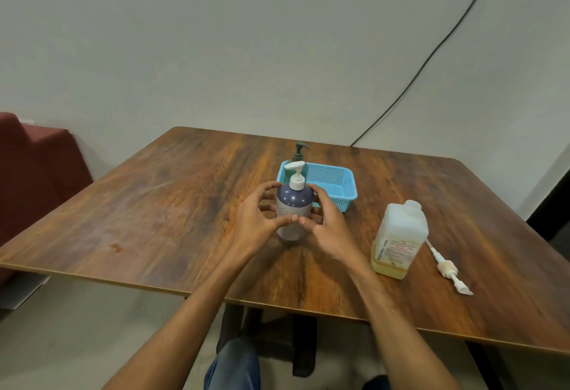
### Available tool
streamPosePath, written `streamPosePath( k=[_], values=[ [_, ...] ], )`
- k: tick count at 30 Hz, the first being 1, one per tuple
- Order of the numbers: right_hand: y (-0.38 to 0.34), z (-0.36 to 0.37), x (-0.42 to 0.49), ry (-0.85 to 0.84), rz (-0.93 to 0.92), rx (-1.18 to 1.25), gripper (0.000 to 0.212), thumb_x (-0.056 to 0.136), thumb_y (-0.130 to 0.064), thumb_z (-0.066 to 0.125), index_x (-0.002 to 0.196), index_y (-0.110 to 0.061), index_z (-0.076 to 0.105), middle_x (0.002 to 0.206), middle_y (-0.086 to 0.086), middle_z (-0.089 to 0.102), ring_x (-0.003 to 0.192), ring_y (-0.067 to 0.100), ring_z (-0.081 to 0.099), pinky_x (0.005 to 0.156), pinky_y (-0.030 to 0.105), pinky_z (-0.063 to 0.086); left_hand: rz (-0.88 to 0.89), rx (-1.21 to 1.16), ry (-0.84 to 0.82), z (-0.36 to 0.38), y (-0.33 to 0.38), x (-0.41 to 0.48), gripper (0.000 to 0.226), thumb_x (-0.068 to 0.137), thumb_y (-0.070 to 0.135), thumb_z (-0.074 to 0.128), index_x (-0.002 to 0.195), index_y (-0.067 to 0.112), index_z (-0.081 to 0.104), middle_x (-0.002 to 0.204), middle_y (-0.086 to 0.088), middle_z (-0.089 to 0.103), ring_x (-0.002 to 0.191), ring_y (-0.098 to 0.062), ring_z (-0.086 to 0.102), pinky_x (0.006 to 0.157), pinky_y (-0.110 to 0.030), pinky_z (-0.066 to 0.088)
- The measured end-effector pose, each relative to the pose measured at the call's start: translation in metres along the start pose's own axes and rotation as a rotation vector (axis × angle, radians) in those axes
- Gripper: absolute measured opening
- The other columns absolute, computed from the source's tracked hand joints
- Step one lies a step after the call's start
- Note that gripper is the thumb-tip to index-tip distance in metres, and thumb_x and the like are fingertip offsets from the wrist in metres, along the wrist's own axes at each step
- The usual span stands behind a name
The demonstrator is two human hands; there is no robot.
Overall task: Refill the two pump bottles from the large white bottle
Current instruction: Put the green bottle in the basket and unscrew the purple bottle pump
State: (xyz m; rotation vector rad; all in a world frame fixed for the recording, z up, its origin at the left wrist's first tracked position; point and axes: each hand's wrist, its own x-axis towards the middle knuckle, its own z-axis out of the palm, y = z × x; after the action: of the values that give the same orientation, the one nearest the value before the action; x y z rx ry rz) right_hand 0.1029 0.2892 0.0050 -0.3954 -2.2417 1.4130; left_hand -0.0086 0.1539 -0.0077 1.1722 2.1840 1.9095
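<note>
The table (154,204) is brown wood grain, streaked with orange and darker bands. The blue-grey pump bottle (294,204) is navy at the shoulder and paler grey below, with a white pump head. The other pump bottle (299,153) is dark green, the mesh basket (336,183) light blue. The large white bottle (401,235) is cloudy white with yellow liquid low inside and a white label printed red and dark. The loose pump (447,269) is white, stained yellowish. The wall (216,35) is pale grey-green, the seat (37,167) dark red

- Near pump bottle (294,204) on the surface (154,204), just before the basket (331,186).
- Far pump bottle (300,151) at the basket's far left corner.
- Large bottle (401,235) to their right; loose pump (447,269) right of it.
</note>
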Motion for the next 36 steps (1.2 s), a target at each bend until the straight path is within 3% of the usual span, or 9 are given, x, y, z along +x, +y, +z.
streamPosePath(
  k=[6, 11, 15, 19, 24, 28, 32, 36],
  values=[
    [0.014, -0.022, -0.036, 0.016, 0.050, -0.014, 0.070, 0.092, -0.007, 0.069, 0.149, -0.031, 0.037, 0.149, -0.012, 0.045, 0.136, 0.008, 0.045, 0.097, 0.014, 0.043, -0.025, -0.001, -0.049, 0.030, 0.006, -0.027, 0.076, 0.065, 0.033, 0.092, 0.131, 0.024, 0.057, 0.118, 0.016, 0.064, 0.102, -0.004, 0.064, 0.084, -0.027, 0.059],
    [0.023, -0.021, -0.039, -0.012, 0.083, -0.022, 0.071, 0.092, -0.011, 0.071, 0.149, -0.034, 0.037, 0.153, -0.009, 0.045, 0.140, 0.015, 0.045, 0.108, 0.028, 0.044, -0.060, 0.050, -0.047, 0.034, 0.003, -0.034, 0.078, 0.065, 0.041, 0.091, 0.133, 0.027, 0.056, 0.117, 0.025, 0.060, 0.104, 0.005, 0.061, 0.084, -0.018, 0.054],
    [0.030, -0.016, -0.037, -0.011, 0.145, -0.038, 0.099, 0.079, -0.026, 0.084, 0.154, -0.042, 0.023, 0.157, -0.011, 0.039, 0.141, 0.015, 0.043, 0.114, 0.049, 0.042, -0.083, 0.071, -0.106, 0.033, 0.003, -0.030, 0.081, 0.067, 0.039, 0.091, 0.137, 0.027, 0.051, 0.121, 0.020, 0.058, 0.111, -0.003, 0.059, 0.092, -0.024, 0.053],
    [0.031, -0.003, -0.036, 0.114, 0.143, -0.035, 0.112, 0.067, -0.038, 0.090, 0.156, -0.037, 0.022, 0.157, -0.008, 0.040, 0.143, 0.015, 0.039, 0.117, 0.048, 0.037, -0.089, 0.019, -0.116, 0.028, 0.006, -0.021, 0.086, 0.071, 0.049, 0.085, 0.144, 0.024, 0.047, 0.138, 0.010, 0.057, 0.124, -0.005, 0.056, 0.102, -0.027, 0.049],
    [0.030, 0.009, -0.032, 0.202, 0.127, 0.013, 0.091, 0.070, -0.024, 0.091, 0.146, -0.030, 0.042, 0.143, -0.010, 0.054, 0.132, 0.012, 0.051, 0.109, 0.047, 0.048, -0.103, -0.197, -0.281, 0.026, 0.031, 0.006, 0.050, 0.093, 0.020, 0.071, 0.141, 0.016, 0.056, 0.135, 0.002, 0.065, 0.125, -0.010, 0.061, 0.105, -0.036, 0.052],
    [0.031, 0.008, -0.031, 0.191, 0.122, 0.028, 0.086, 0.071, -0.021, 0.090, 0.144, -0.029, 0.045, 0.140, -0.010, 0.056, 0.129, 0.011, 0.054, 0.108, 0.040, 0.048, -0.109, -0.286, -0.383, 0.028, 0.035, 0.021, 0.040, 0.095, 0.003, 0.064, 0.135, 0.003, 0.059, 0.124, -0.008, 0.072, 0.117, -0.018, 0.067, 0.101, -0.032, 0.054],
    [0.032, 0.006, -0.030, 0.184, 0.111, 0.020, 0.083, 0.072, -0.019, 0.089, 0.142, -0.030, 0.046, 0.138, -0.012, 0.057, 0.128, 0.009, 0.054, 0.109, 0.040, 0.047, -0.131, -0.355, -0.253, 0.034, 0.029, 0.018, 0.033, 0.086, -0.004, 0.072, 0.119, -0.002, 0.069, 0.109, -0.011, 0.077, 0.106, -0.021, 0.073, 0.094, -0.033, 0.058],
    [0.035, 0.010, -0.028, 0.208, 0.113, 0.001, 0.084, 0.072, -0.017, 0.089, 0.142, -0.032, 0.045, 0.140, -0.011, 0.056, 0.129, 0.010, 0.053, 0.109, 0.041, 0.047, -0.068, -0.228, -0.039, 0.044, 0.029, 0.013, 0.035, 0.069, 0.012, 0.091, 0.101, 0.006, 0.077, 0.099, -0.003, 0.079, 0.094, -0.017, 0.076, 0.083, -0.039, 0.063]
  ],
)
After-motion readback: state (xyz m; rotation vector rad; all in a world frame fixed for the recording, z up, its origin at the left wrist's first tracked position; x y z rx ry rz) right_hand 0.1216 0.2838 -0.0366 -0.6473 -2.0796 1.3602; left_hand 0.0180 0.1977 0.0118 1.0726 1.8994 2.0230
